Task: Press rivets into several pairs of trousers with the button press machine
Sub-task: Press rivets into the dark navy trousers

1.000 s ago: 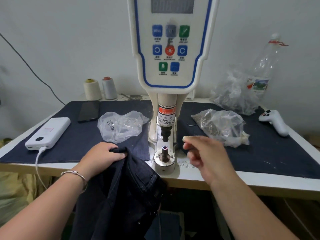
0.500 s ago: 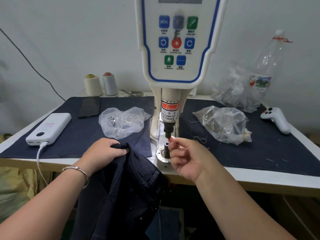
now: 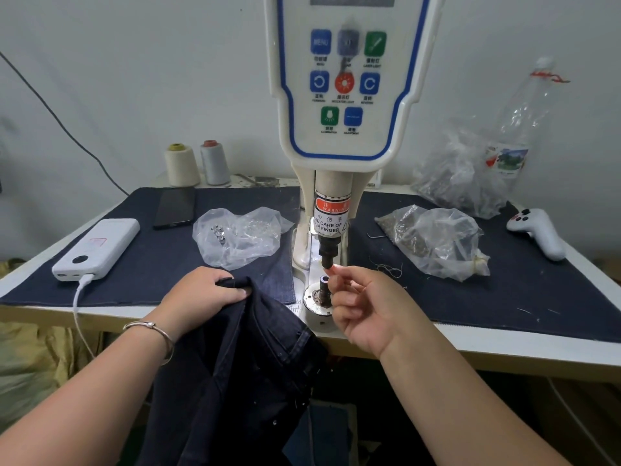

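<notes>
At lower centre, the left hand (image 3: 205, 290) grips the dark trousers (image 3: 255, 364); the right hand (image 3: 366, 307) has its fingertips (image 3: 336, 271) pinched at the press punch (image 3: 326, 253), anything held too small to tell.

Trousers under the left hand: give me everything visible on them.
The trousers are dark navy denim, looking stiff and fairly heavy, with stitched seams and what seems a waistband or pocket edge showing near the table's front edge. They are bunched and folded, hanging from the table edge down below the frame. The left hand grips the top fold, fingers curled over it, just left of the press's lower die. The fabric does not yet lie on the die. No rivets can be made out.
</notes>
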`<state>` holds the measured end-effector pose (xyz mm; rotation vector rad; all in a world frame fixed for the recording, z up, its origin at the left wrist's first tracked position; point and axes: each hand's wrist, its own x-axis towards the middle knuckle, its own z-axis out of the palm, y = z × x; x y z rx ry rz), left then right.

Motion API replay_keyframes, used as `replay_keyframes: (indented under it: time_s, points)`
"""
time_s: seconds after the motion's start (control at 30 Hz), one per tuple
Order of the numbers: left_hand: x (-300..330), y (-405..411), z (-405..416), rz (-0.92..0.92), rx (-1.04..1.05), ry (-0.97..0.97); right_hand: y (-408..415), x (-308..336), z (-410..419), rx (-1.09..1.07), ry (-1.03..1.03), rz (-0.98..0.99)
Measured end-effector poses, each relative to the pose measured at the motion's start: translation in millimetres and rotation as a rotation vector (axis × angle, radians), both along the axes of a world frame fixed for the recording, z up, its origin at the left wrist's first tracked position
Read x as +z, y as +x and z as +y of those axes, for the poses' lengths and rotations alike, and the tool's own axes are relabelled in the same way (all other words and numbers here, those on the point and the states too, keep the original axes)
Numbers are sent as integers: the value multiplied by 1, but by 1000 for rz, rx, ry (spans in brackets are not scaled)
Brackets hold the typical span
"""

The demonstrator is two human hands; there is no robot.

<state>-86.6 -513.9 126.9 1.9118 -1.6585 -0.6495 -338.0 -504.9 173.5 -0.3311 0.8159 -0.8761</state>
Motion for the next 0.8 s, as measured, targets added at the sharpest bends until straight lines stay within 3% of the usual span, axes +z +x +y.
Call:
replay_keyframes:
  time_s: [0.43, 0.57, 0.63, 0.7, 0.8]
  points:
    - [0, -2, 0, 16, 22, 8, -8, -2, 7, -39, -21, -203]
    - [-1, 0, -1, 9, 16, 6, -13, -8, 10, -14, -114, -177]
    - [-2, 1, -1, 3, 12, 4, -20, -12, 10, 10, -208, -48]
    - [-2, 1, 0, 18, 5, 2, -37, -19, 7, -33, -314, 205]
    - [-1, -1, 1, 44, 14, 0, -79, -30, -6, -334, -517, 730]
